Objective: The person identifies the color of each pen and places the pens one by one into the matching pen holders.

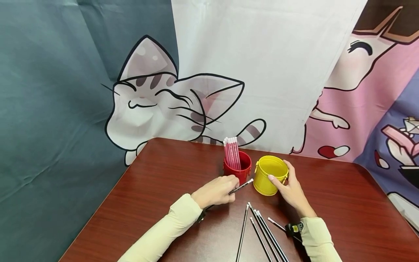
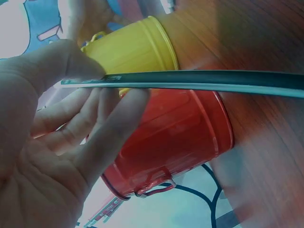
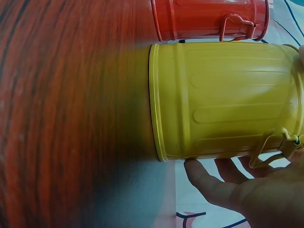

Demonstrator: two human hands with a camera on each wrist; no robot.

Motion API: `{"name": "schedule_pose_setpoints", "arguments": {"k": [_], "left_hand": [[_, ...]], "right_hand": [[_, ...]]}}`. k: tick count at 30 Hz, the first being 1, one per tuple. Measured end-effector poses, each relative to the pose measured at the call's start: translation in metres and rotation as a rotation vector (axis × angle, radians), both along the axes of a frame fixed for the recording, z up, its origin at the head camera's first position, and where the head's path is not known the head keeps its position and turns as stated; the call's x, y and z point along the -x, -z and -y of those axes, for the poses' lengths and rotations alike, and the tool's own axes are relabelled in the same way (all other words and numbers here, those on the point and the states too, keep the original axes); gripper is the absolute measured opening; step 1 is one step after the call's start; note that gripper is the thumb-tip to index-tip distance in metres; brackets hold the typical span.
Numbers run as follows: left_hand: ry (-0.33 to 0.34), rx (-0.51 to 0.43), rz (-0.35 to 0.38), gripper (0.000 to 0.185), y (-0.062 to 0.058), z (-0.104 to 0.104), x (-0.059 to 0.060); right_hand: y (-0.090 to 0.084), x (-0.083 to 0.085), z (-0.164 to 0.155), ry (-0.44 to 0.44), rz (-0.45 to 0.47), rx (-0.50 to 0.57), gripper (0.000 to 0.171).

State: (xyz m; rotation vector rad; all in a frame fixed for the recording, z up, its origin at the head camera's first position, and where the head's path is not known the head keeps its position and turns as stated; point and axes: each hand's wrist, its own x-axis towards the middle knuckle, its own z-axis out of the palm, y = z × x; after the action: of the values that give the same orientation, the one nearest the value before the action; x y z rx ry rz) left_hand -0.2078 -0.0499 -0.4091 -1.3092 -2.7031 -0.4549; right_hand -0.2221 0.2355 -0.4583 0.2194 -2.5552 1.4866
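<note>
Pencil [image 1: 243,185] partly hidden by left hand [image 1: 216,190] pinching it.

Right hand [image 3: 256,194] at the yellow bucket [image 3: 228,95]

Lying sideways across the view, the yellow bucket fills the middle and right, its base rim against the wood-grained bench [image 3: 71,118] at left. From the lower right, fingers [image 3: 209,183] lie along its wall, one tip near the base. A yellow wire loop [image 3: 268,163] sits close to the hand. Just beside, at the top edge, a red bucket [image 3: 204,19] shows partly, with a red loop [image 3: 223,28]. Pale cloth [image 3: 190,202] carries dark lines.
</note>
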Motion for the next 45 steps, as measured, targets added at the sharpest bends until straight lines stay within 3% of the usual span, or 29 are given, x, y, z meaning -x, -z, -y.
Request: {"name": "schedule_pose_setpoints", "arguments": {"k": [9,17,23,31,38,45], "left_hand": [[0.048,-0.255,-0.016,0.015,0.003,0.003,-0.001],[0.077,-0.576,0.127,0.019,0.009,0.003,-0.003],[0.085,-0.738,0.12,0.02,0.012,0.0,-0.002],[0.067,-0.79,0.06,0.02,0.014,-0.001,-0.001],[0.095,-0.796,0.008,0.022,0.012,0.0,-0.002],[0.094,-0.769,0.009,0.022,0.004,-0.003,0.003]], "right_hand": [[0.001,0.0,0.0,-0.001,-0.014,-0.005,0.082],[0.0,0.0,0.0,-0.004,-0.007,-0.003,0.082],[0.001,0.0,-0.001,-0.004,-0.005,-0.003,0.082],[0.002,0.001,0.0,-0.009,-0.009,0.0,0.081],[0.002,0.001,0.0,-0.009,-0.003,-0.002,0.082],[0.003,0.001,-0.001,-0.016,-0.014,0.008,0.081]]}}
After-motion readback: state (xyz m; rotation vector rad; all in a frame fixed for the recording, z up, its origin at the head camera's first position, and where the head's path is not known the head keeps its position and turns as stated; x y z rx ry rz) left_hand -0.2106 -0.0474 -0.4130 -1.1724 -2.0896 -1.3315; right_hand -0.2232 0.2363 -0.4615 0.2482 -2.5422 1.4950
